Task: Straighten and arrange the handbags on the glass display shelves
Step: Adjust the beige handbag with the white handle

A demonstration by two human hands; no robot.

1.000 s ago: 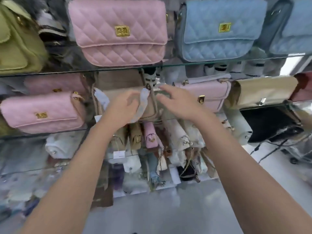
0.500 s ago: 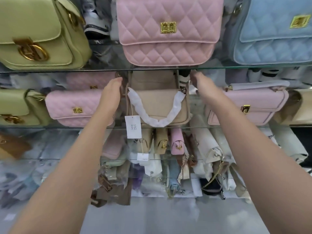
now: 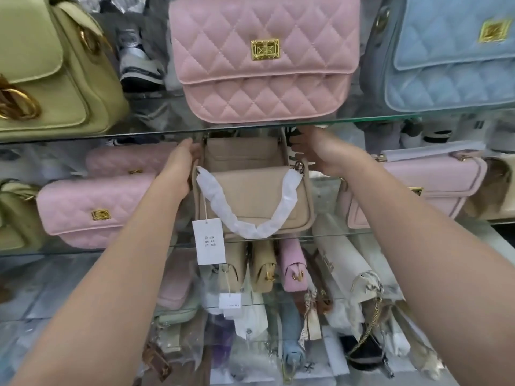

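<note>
A beige handbag [image 3: 250, 196] stands on the middle glass shelf [image 3: 328, 234], its strap wrapped in white paper and a white price tag [image 3: 209, 240] hanging over the shelf edge. A second beige bag [image 3: 242, 153] stands right behind it. My left hand [image 3: 178, 168] presses against the front bag's left side. My right hand [image 3: 326, 154] is at its right top corner, fingers reaching back beside the rear bag. Whether either hand grips is unclear; the fingertips are hidden under the upper shelf.
On the top shelf [image 3: 167, 132] stand a green bag [image 3: 53, 79], a pink quilted bag [image 3: 262, 59] and a blue quilted bag [image 3: 451, 57]. A pink quilted bag [image 3: 92, 210] and a pink flap bag [image 3: 418, 188] flank the beige one. Lower shelves hold several small bags.
My hands moved apart from the front of the beige bag to its two sides. The view shifted right-to-left and closer; the bag now sits squarer between them.
</note>
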